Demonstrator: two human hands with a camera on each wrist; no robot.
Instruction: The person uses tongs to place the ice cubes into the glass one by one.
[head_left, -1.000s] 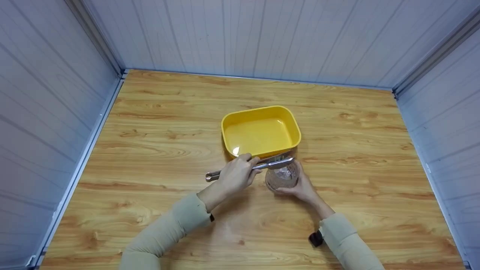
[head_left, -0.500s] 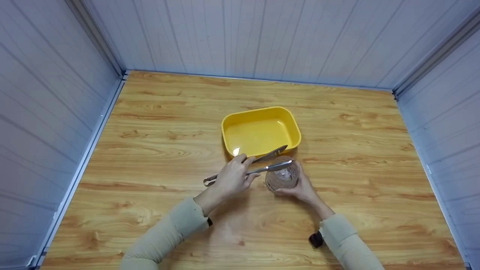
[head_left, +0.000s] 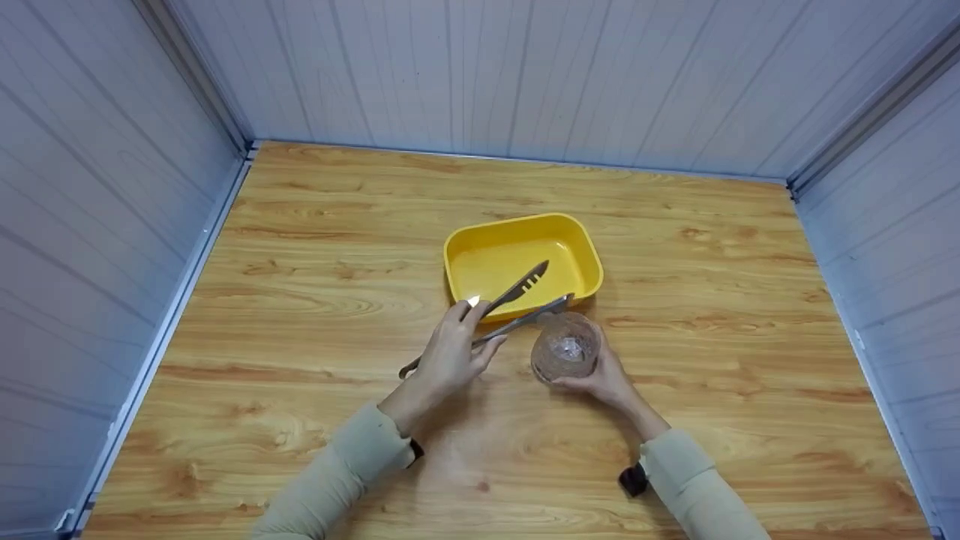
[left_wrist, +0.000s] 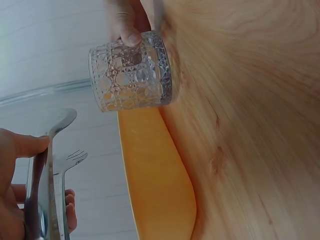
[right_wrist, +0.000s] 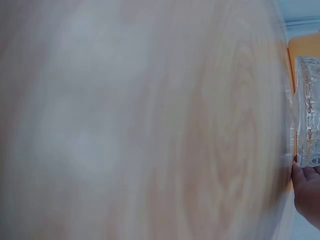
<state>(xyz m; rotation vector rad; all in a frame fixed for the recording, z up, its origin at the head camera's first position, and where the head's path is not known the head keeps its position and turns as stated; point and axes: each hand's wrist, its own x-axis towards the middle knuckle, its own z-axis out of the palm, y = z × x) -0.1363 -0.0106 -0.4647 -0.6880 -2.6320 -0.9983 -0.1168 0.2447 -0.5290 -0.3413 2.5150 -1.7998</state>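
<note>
A pair of metal serving tongs point(head_left: 517, 289) is gripped in my left hand point(head_left: 445, 357), thumb on one arm and fingers on the other. In the left wrist view one tip of the tongs is spoon-shaped, the other forked. The tips stand apart; in the head view the forked one overlaps the yellow tray point(head_left: 480, 238) and the other lies over its near rim. My right hand point(head_left: 606, 373) holds a clear patterned glass point(head_left: 564, 351) by its right side. Upright on the table, the glass point(left_wrist: 131, 75) is seen near the tray's near-right corner. What lies inside it is unclear.
The wood-grain table point(head_left: 337, 232) is bounded by a pale panel wall point(head_left: 480, 75) at the back, with more panels left and right. In the right wrist view mostly blurred tabletop point(right_wrist: 150, 125) shows.
My left hand has drawn back left with the tongs, whose tips have spread and swung from above the glass toward the tray. The right hand and glass have stayed in place.
</note>
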